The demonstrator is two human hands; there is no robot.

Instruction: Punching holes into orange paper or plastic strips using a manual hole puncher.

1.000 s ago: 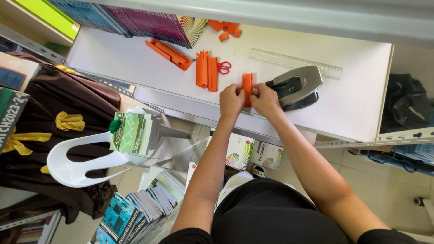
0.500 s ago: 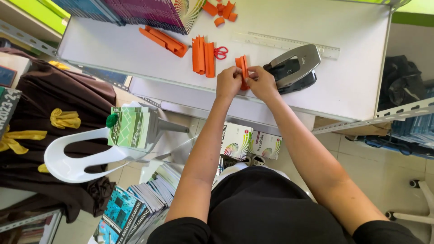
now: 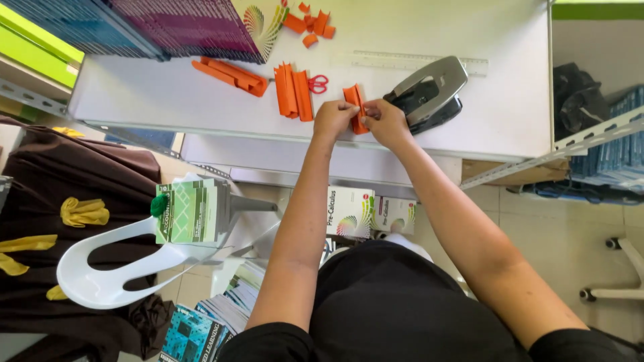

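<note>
A folded orange paper strip [image 3: 354, 100] lies upright between both hands on the white table [image 3: 134, 100]. My left hand [image 3: 333, 118] pinches its left side, and my right hand [image 3: 385, 121] pinches its right side. Just right of my right hand sits a grey and black hole punch [image 3: 429, 90]. More folded orange strips [image 3: 292, 91] lie to the left, next to red-handled scissors [image 3: 317, 84]. Another orange bundle [image 3: 228, 74] lies further left, and small orange pieces [image 3: 310, 24] rest at the far edge.
A clear ruler [image 3: 402, 62] lies behind the punch. Stacked books [image 3: 161, 23] line the table's far left. Below the table stand a white chair [image 3: 114, 268] holding green booklets [image 3: 186, 211], dark cloth [image 3: 60, 188], book piles on the floor and a metal shelf [image 3: 583, 141] at right.
The view has shifted so the table sits higher in frame. Both hands stay closed on the orange strip beside the punch, working its fold.
</note>
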